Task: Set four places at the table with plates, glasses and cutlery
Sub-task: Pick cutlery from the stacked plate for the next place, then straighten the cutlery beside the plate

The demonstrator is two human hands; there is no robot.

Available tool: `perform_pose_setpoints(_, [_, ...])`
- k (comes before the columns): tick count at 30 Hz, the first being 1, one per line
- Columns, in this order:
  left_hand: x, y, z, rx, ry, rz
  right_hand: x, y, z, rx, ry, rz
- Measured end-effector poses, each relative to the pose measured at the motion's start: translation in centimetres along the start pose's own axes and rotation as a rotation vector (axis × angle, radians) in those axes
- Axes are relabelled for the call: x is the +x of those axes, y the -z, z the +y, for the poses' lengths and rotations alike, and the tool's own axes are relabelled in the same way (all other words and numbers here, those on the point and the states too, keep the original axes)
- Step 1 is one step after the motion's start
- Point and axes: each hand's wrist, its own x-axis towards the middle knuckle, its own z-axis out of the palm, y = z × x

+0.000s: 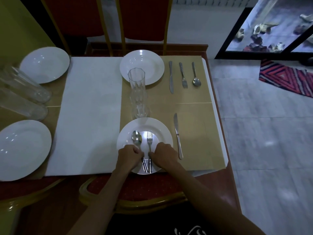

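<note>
**A:** What sits along the table's (25,187) left edge?

**B:** Two round, glossy white plates, the far-left plate (44,65) and the near-left plate (23,150). Clear glasses (25,92) sit between them, blurred.

**A:** And the middle?

**B:** A smooth white cloth (88,116) runs from far edge to near edge. Right of it, a tall faceted glass (138,94) stands between the far plate (152,65) and the near plate (162,133).

**A:** The hands?

**B:** Both are over the near plate, at the near edge. The left hand (130,156) pinches the steel spoon (136,139) by its handle, fingers curled. The right hand (163,155) pinches the fork (149,139) the same way.

**A:** Further right?

**B:** A slim knife (177,136) lies beside that plate. Toward the far right corner, the far knife (171,77), far fork (183,75) and far spoon (195,75) lie parallel.
</note>
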Motion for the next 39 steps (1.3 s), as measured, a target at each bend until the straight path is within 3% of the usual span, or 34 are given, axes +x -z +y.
perform_pose_setpoints(7, [-0.1, -1.0, 1.2, 0.031, -0.103, 0.016, 1.1, -0.4, 0.5, 0.123, -0.013, -0.122])
perform_pose_setpoints(14, [-0.3, -3.9, 4.2, -0.038, -0.142, 0.036, 0.6, 7.2, 6.5, 0.323, -0.051, 0.103])
perform_pose_setpoints(19, [-1.3, -6.7, 7.7, -0.015, -0.258, -0.042, 2.1, 9.7, 12.6, 0.353, -0.157, 0.082])
perform_pose_setpoints(29, [-3.0, -12.3, 11.2, 0.176, -0.404, -0.179, 4.9, 8.2, 14.7, 0.275, -0.117, 0.031])
perform_pose_setpoints(36, [-2.9, -16.1, 9.8, 0.529, -0.544, -0.069, 6.1, 8.2, 15.6, 0.214, 0.008, 0.033])
perform_pose_setpoints(39, [-2.9, -17.0, 9.5, 0.592, -0.515, -0.009, 6.3, 8.0, 15.9, 0.174, 0.057, 0.023])
